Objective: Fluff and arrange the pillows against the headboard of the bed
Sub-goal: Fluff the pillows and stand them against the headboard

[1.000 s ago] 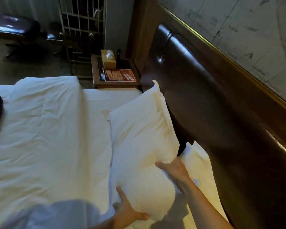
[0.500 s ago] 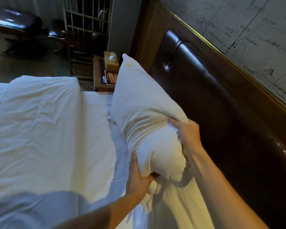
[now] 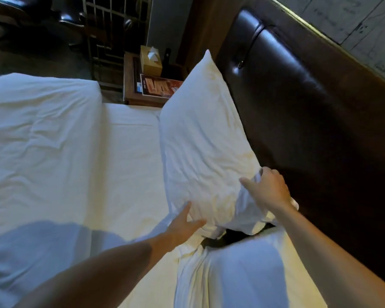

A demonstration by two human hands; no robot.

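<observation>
Two hands on one pillow (image 3: 200, 141) — vs half a sec ago it's dropped from the raised, squeezed pose and now lies along the headboard (image 3: 298, 112), far corner pointing at the nightstand (image 3: 131, 94). Left hand (image 3: 185, 223) is splayed, fingers loose under the near corner, no clench. Right hand (image 3: 269, 190) has fingers curled over the edge by the headboard, pinching cover fabric. Fluffing looks done for this one; prob now seating it. 2nd pillow (image 3: 231, 274) lies nearer, below the arms, w/ a dark gap between — likely next.
</observation>
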